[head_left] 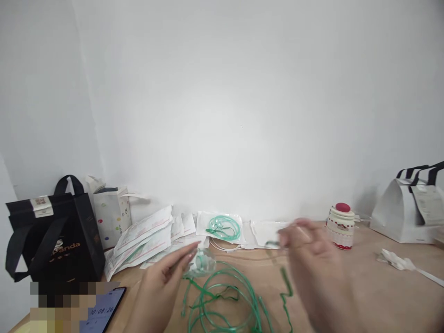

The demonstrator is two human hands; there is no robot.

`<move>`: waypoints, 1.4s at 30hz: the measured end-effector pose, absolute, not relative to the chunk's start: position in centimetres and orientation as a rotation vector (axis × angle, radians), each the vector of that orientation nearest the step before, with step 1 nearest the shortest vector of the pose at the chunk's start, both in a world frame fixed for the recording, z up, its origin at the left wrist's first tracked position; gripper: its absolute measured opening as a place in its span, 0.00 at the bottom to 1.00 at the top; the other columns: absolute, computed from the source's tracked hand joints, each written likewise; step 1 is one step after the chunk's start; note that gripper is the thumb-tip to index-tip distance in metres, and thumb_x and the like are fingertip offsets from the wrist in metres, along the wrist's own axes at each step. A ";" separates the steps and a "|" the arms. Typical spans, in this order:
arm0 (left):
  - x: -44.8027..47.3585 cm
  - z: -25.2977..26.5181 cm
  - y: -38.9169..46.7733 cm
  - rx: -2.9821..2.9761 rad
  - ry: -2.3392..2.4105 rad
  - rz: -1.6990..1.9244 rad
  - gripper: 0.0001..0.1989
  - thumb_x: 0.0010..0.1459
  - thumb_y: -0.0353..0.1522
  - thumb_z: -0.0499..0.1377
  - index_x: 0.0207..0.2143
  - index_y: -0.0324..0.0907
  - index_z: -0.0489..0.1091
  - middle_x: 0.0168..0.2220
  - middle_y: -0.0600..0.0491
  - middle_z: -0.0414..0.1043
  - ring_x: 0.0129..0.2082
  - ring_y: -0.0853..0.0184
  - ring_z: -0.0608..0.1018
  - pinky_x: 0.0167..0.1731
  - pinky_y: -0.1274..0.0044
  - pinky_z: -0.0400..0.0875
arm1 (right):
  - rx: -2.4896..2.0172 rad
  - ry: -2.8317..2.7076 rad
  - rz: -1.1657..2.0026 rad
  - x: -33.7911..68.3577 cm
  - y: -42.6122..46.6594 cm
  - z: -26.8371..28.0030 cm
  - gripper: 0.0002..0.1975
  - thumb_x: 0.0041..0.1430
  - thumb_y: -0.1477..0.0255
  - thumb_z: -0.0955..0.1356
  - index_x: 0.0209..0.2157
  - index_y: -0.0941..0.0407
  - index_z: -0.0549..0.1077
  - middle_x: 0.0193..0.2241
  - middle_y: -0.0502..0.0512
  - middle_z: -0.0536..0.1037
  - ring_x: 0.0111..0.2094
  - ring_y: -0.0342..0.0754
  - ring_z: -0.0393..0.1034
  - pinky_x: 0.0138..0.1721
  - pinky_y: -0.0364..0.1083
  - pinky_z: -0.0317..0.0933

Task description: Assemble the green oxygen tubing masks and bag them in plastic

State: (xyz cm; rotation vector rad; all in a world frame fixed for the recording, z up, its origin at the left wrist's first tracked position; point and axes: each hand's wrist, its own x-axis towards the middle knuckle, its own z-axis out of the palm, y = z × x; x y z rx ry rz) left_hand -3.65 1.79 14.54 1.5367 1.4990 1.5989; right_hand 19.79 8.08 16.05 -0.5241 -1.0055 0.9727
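Note:
My left hand (164, 280) is closed, thumb and fingers pinched at the edge of a clear oxygen mask (204, 262). Raised to the right and smeared by motion, my right hand (310, 252) pinches a thin green elastic strap (286, 283) that dangles in a crinkled line. Between the hands, loops of green oxygen tubing (255, 305) lie coiled on the brown tabletop. More green strap (204, 289) crosses the coil just below the mask. My right fingertips hide the strap's upper end in part.
Against the wall lie white packets (144, 238) and a clear-fronted pack (220, 226) with green tubing. A black bag (55, 236) and a phone (107, 307) are at left. To the right stand a red-lidded jar (341, 226) and a white bag (395, 215), near a white strap bundle (398, 261).

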 end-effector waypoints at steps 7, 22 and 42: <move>-0.7 13.7 1.0 1.686 1.569 1.603 0.11 0.54 0.38 0.54 0.35 0.46 0.74 0.38 0.54 0.78 0.39 0.64 0.77 0.39 0.79 0.71 | -0.419 -1.366 1.456 12.1 5.3 14.0 0.15 0.52 0.64 0.68 0.26 0.53 0.55 0.15 0.41 0.67 0.18 0.38 0.58 0.22 0.39 0.51; 0.6 14.3 0.2 1.660 1.643 1.549 0.15 0.54 0.42 0.52 0.26 0.44 0.72 0.20 0.54 0.72 0.33 0.62 0.77 0.35 0.78 0.70 | -0.659 -1.272 1.155 11.4 4.7 12.8 0.16 0.51 0.61 0.67 0.26 0.52 0.55 0.20 0.44 0.63 0.22 0.41 0.58 0.25 0.41 0.55; 0.6 13.4 0.7 1.984 1.485 1.619 0.12 0.56 0.33 0.52 0.39 0.47 0.74 0.39 0.53 0.78 0.38 0.66 0.78 0.38 0.81 0.71 | -0.749 -1.332 0.867 11.1 4.2 12.1 0.12 0.54 0.62 0.64 0.24 0.52 0.58 0.23 0.49 0.62 0.25 0.44 0.58 0.27 0.43 0.54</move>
